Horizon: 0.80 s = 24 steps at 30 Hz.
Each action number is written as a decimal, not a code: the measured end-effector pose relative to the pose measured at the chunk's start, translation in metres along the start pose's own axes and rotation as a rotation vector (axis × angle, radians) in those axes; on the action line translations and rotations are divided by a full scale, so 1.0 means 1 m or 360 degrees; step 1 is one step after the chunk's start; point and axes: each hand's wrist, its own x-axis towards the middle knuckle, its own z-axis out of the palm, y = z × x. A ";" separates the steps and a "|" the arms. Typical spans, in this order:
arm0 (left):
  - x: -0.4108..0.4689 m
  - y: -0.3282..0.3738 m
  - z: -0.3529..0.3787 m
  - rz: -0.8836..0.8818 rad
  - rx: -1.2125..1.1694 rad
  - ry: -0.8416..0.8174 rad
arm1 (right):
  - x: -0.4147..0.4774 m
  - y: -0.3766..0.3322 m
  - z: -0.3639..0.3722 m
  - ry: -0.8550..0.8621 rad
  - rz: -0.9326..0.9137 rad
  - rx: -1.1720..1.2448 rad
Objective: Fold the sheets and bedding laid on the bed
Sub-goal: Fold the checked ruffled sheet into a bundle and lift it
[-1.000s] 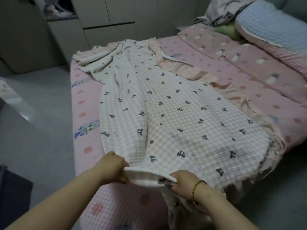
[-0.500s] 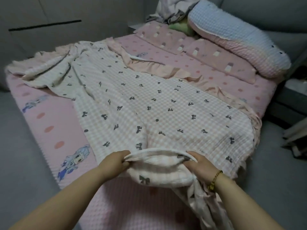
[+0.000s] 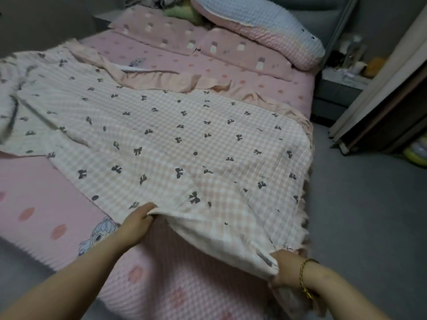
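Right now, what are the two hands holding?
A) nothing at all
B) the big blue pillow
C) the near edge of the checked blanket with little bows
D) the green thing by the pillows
C: the left hand and the right hand each grip the near edge of the checked blanket, while the blue pillow lies far off at the head of the bed.
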 end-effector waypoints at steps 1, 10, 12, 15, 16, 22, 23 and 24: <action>0.001 0.013 -0.004 -0.0019 -0.0134 0.0000 | -0.002 0.002 0.003 0.0065 0.0015 0.0072; -0.029 0.045 -0.025 -0.0041 0.1149 -0.1047 | -0.031 0.023 0.021 0.0140 -0.0138 0.0387; -0.022 0.035 -0.014 -0.0052 0.1539 -0.1298 | -0.013 0.016 0.026 -0.0131 -0.0031 0.0283; 0.017 0.029 -0.008 -0.0100 0.1783 -0.1407 | 0.022 0.004 0.019 -0.0452 0.0060 0.0074; 0.032 0.034 -0.008 -0.0076 0.1819 -0.1359 | 0.031 0.005 0.011 -0.0345 0.0157 0.0023; 0.207 0.180 -0.130 0.0378 0.1167 0.0126 | 0.011 0.023 -0.249 0.1245 0.0713 0.0087; 0.221 0.217 -0.166 0.0485 0.0939 0.0402 | -0.023 0.013 -0.298 0.1603 0.0729 0.0101; 0.222 0.248 -0.198 0.0567 0.0719 0.0631 | -0.057 -0.002 -0.333 0.1939 0.0707 0.0016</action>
